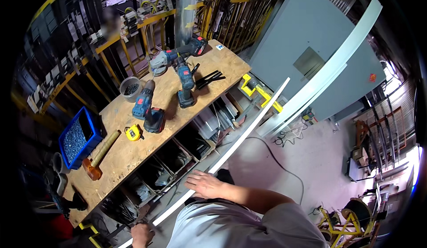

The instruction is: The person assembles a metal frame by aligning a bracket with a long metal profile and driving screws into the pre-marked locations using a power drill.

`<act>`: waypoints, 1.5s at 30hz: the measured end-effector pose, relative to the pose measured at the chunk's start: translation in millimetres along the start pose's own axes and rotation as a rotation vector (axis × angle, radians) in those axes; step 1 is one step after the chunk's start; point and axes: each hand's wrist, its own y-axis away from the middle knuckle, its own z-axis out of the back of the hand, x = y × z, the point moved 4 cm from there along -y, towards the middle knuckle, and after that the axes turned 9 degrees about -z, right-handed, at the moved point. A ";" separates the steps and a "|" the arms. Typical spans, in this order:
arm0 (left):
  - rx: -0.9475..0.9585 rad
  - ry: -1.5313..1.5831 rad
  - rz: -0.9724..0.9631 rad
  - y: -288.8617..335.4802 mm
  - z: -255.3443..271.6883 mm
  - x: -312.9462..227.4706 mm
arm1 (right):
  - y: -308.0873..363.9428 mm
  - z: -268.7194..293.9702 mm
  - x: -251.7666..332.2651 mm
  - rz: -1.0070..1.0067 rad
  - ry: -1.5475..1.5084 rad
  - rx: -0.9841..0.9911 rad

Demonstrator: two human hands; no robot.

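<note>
A long, narrow white strip [240,141] runs slantwise past the front of my body, from the lower left up to the right. My right hand [204,184] lies across it at waist height, its fingers curled over the strip. Farther down the same strip my left hand [142,235] is closed round it near the lower edge of the picture; its fingertips are partly hidden. The strip's far end rises free, close to wide pale curved profiles [329,74]. Its lower end passes out of the picture.
On the wooden workbench [178,119] are several blue power tools [184,79], a yellow tape measure [133,132], a mallet [95,168], a blue bin of small parts [75,141] and a grey cup [130,90]. A grey cabinet [284,34] stands beyond. A dark cable [284,168] crosses the floor.
</note>
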 end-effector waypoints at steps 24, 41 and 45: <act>-0.542 0.232 -0.324 -171.9 224.3 -502.6 | -73.1 213.4 -495.0 -0.143 -0.177 -0.743; -0.786 1.986 -0.402 -273.9 357.2 -515.9 | 98.8 223.4 -459.5 0.032 -0.822 -0.472; -0.661 1.963 -0.513 -295.7 371.9 -543.2 | 136.9 201.6 -462.1 -0.035 -0.902 -0.394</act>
